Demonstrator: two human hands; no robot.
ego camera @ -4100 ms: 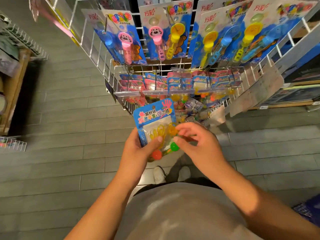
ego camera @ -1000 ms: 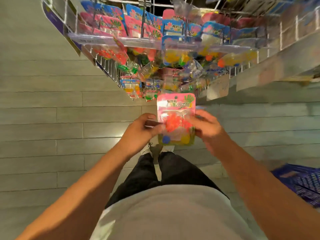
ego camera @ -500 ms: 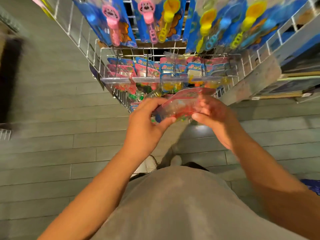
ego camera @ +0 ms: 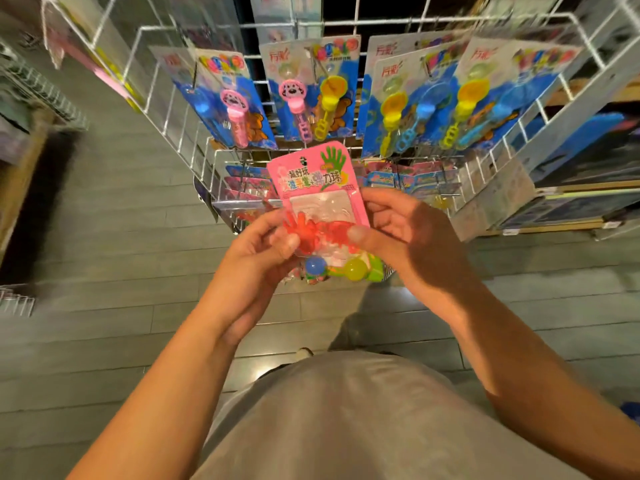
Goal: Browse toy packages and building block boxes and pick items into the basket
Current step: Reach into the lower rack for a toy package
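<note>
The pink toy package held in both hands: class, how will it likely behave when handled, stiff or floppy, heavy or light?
The pink toy package is a thin card with a clear blister, so probably light and slightly bendy. The left hand and right hand pinch its edges easily. Its smooth plastic may be slippery.

Grey plank floor (ego camera: 104,237) runs under everything. White wire display rack (ego camera: 166,109) stands ahead. Wooden shelf unit (ego camera: 20,174) at far left, with a small wire rack (ego camera: 15,301) low beside it. Shelves with dark boxes (ego camera: 585,202) at right, blurred. Grey shirt (ego camera: 346,420) fills the bottom; one shoe tip (ego camera: 304,353) shows above it.
</note>
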